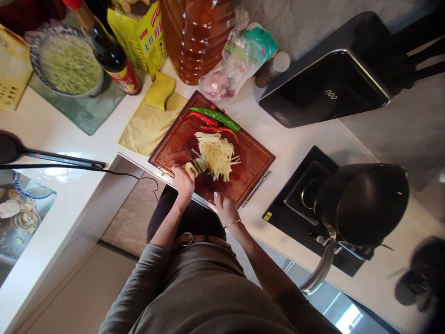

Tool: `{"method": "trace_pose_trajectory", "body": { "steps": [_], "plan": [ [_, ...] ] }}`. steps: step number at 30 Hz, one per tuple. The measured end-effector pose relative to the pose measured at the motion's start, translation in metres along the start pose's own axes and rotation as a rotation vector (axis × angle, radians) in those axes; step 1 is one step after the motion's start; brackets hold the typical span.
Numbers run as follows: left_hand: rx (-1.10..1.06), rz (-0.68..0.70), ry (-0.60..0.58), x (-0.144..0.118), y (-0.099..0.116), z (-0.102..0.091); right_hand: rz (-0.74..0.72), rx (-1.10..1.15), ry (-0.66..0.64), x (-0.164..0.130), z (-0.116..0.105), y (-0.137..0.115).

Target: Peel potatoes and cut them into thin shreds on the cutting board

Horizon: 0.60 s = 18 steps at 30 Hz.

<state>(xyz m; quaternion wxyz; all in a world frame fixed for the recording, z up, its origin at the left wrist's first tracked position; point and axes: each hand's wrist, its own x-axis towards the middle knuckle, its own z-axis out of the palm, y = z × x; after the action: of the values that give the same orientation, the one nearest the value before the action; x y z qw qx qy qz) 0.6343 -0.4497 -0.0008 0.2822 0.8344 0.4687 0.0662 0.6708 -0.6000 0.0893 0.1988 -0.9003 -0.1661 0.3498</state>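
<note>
The left hand (184,182) is curled down over a small pale piece of potato (191,168), fingers bent and closed on it, pinning it to the wooden cutting board (253,160). The potato piece sits near the board's front edge, at about 8 o'clock from the board's middle. The right hand (225,208) lies at 4 o'clock from the left one, at the board's near edge, fingers folded in; it seems to grip the handle of a dark knife (194,162), though the handle itself is hidden and the blade is thin and hard to make out. The blade runs up toward 11 o'clock and ends just beside the potato piece. A gold bangle (232,223) circles the right wrist.

Touching the blade's far side, at 2 o'clock from the left hand, is a heap of pale potato strips (217,157). Beyond it, at 12 o'clock, a green chilli (215,117) and red chillies (203,118) lie across the board's far end. A black wok (361,204) stands on the stove at 3 o'clock, well apart from the hands
</note>
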Motion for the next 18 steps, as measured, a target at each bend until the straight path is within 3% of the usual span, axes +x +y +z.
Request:
{"method": "trace_pose_trajectory", "body": {
  "steps": [18],
  "plan": [
    [0.007, -0.057, -0.013, 0.001, 0.007, -0.006, -0.002, 0.024, -0.051, -0.010, -0.005, 0.002]
  ]
}}
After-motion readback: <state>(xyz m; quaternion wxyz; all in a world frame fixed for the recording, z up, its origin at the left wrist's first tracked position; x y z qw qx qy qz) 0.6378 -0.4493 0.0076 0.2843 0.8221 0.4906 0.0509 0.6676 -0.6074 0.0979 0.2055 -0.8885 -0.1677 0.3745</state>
